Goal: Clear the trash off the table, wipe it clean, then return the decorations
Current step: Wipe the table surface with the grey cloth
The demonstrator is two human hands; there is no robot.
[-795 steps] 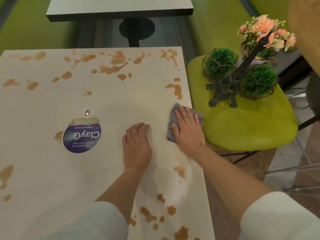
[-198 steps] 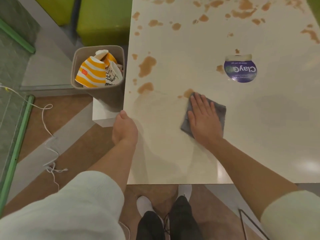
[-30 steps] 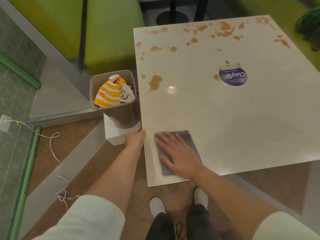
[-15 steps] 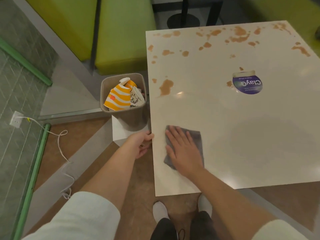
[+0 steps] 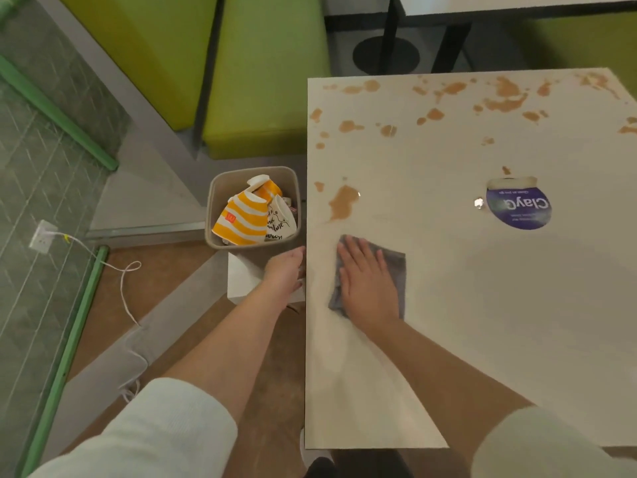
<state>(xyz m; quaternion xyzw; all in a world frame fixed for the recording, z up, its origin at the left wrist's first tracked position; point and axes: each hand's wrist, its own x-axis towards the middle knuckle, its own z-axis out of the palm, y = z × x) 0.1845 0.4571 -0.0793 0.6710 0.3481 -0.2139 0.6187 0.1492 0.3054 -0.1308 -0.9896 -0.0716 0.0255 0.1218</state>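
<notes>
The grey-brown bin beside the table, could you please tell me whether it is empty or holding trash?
Holding trash: the grey-brown bin contains a crumpled orange-and-white striped paper cup and white printed paper.

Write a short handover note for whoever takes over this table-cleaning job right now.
Right hand: flat, fingers straight, pressing the grey cloth on the table near its left edge.
Left hand: at the table's left edge; its grip is not clear.
Trash: paper cups sit in the bin beside the table, so clearing looks done.
Wiping: the near half looks clean. Brown stains remain just ahead of the cloth and across the far edge.
Round purple sticker is on the tabletop.
Left: wipe the remaining stains, then return the decorations, which are not in view.
</notes>
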